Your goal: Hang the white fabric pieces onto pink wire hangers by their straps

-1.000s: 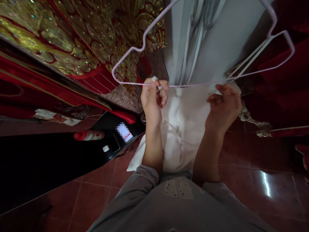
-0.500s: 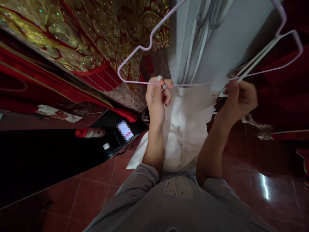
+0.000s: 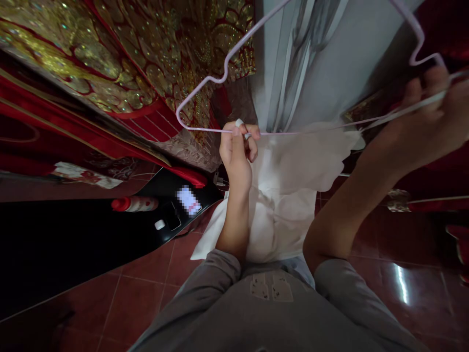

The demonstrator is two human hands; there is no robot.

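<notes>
Fingers of the left hand (image 3: 238,149) grasp the lilac hanger (image 3: 205,129) by its thin lower bar; the right hand (image 3: 428,117) is blurred, its grip impossible to tell. Glittering, beaded red-and-gold fabric (image 3: 139,54) fills the upper left. Softly creased white cloth (image 3: 286,195) shows below the bar. The notched hanger spans the hands, top cut off, right end hidden behind fingers crossed by a narrow white strap (image 3: 419,104).

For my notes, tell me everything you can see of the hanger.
The hanger is a thin, pale lilac frame, looking like coated wire, with a rounded left corner and a notch on each shoulder. Its top is out of frame. The left hand pinches its lower bar, which runs nearly level across the view; the right hand, crossed by a white cord, hides its right end, so contact there is unclear.
</notes>
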